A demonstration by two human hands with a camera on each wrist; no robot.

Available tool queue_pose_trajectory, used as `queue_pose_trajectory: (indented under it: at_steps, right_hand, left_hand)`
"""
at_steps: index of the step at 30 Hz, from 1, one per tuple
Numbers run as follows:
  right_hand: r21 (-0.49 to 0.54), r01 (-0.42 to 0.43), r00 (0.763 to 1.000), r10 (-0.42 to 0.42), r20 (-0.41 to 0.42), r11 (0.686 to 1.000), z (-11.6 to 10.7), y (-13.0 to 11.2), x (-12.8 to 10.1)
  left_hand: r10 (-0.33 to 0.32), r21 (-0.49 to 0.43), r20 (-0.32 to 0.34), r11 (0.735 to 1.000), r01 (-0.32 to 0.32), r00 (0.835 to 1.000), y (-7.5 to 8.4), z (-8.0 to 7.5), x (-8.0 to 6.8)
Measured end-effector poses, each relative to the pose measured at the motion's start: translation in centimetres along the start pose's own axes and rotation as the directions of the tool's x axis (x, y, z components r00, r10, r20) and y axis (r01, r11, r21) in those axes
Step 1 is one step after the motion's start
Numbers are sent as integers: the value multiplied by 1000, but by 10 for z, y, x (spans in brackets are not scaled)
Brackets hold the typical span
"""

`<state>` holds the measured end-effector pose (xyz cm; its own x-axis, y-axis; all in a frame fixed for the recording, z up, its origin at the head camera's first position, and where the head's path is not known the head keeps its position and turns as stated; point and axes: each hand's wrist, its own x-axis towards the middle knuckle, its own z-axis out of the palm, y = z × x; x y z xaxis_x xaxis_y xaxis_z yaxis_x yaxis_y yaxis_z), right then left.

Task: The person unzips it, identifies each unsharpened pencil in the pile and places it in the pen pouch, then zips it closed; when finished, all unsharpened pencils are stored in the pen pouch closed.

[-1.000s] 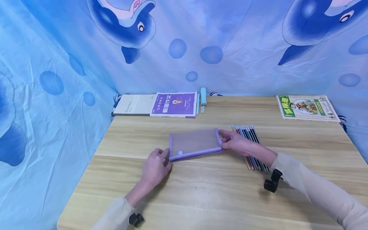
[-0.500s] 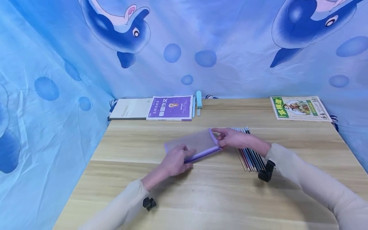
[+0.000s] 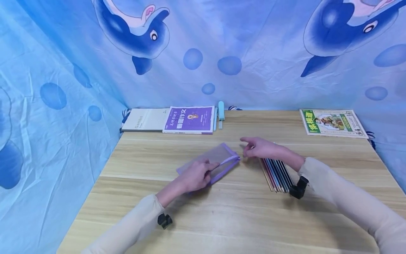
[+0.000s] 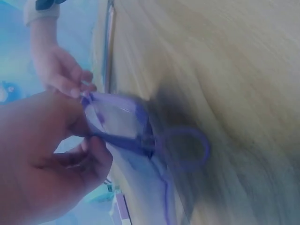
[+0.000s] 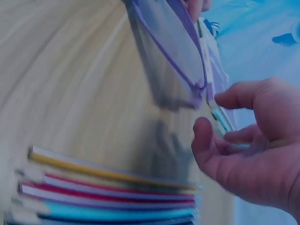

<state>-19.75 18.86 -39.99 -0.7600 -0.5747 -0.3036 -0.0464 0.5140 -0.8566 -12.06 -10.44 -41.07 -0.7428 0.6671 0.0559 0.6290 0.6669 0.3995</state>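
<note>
A translucent zip pouch (image 3: 219,153) with purple edging is tilted over the table, its mouth parted along the zip side. My left hand (image 3: 196,175) grips it by that long edge, thumb and fingers on the border. In the left wrist view a purple loop (image 4: 207,149) dangles from the pouch. Just right of the pouch, my right hand (image 3: 262,148) holds nothing. Its thumb and fingers are apart in the right wrist view, clear of the pouch's corner. Beneath the right hand lies a row of several pencils (image 3: 277,176), side by side, their far ends partly hidden by the hand.
At the back left lie a pale book (image 3: 146,119) and a purple book (image 3: 190,120), with a light blue stapler (image 3: 221,111) beside them. A green-and-white booklet (image 3: 333,122) lies at the back right. A blue dolphin-print cloth (image 3: 266,84) hangs behind the wooden table (image 3: 222,225).
My left hand has slid from the pouch's left corner rightward along its zip edge. The right hand has let go of the pouch's right end. The pouch has turned and its mouth has parted.
</note>
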Motion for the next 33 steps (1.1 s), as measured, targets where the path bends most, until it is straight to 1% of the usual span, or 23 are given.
queue_pose_trajectory:
  at_steps: [2, 4, 7, 11, 14, 18, 20, 23, 27, 29, 33]
  right_hand:
    - [-97, -3, 998, -3, -56, 995, -5, 0, -8]
    - [-155, -8, 994, -9, -106, 988, -8, 1, -15]
    - [-187, -24, 987, -7, -163, 982, -7, 7, -22]
    - [-219, -59, 976, 10, -218, 974, 1, 16, -28]
    - [-251, -96, 971, 34, -238, 963, 7, 18, -29]
    - [-281, -124, 966, 51, -255, 952, 11, 17, -29]
    - [-286, -140, 962, 61, -268, 948, 13, 16, -28]
    - [-301, -163, 956, 74, -285, 940, 15, 13, -26]
    - [-356, -166, 952, 55, -302, 920, 16, 11, -23]
    - [-409, -157, 952, 28, -304, 899, 17, 10, -21]
    - [-493, -173, 949, 11, -314, 852, 20, 9, -17]
  left_hand:
    - [-3, -20, -23, 1000, 2, 1000, 0, -2, -1]
    - [-19, -56, -45, 998, 16, 999, 0, -3, -3]
    - [-49, -116, -82, 992, 39, 995, -1, -5, -6]
    - [-130, -190, -107, 976, 108, 986, 1, -5, -6]
    - [-186, -234, -121, 960, 154, 975, 3, -3, -4]
    - [-226, -296, -142, 939, 176, 964, 4, -1, -1]
    - [-238, -321, -145, 929, 181, 961, 5, 0, 0]
    - [-245, -340, -150, 923, 183, 958, 5, 0, 1]
    - [-248, -360, -155, 916, 180, 956, 6, 0, 2]
    - [-246, -369, -160, 913, 173, 956, 6, 0, 3]
    - [-245, -385, -172, 908, 164, 954, 6, 1, 4]
